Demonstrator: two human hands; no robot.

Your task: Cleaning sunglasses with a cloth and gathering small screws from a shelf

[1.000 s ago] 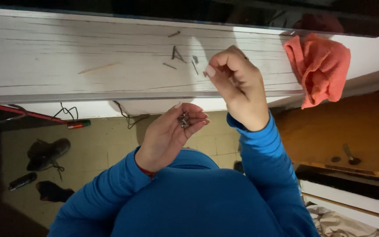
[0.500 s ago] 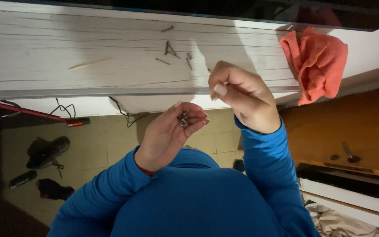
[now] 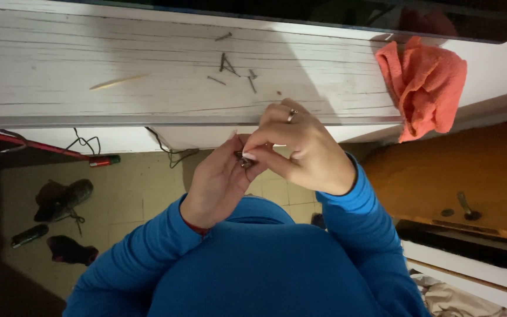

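While the left hand lies cupped, palm up, just below the front edge of the white bench, it cradles a small heap of dark nails against its curled fingers. The right hand reaches across with thumb and forefinger pinched together at that heap; whether they grip a nail cannot be told. Further nails lie loose on the bench, beyond the hands, with a thin wooden stick well to their left and an orange cloth draped over the bench's right end. Doing this handover well probably means keeping the cupped palm level and steady, close under the bench edge, so nothing rolls off to the tiled floor, and bringing the pinch low into the palm before the fingertips part.
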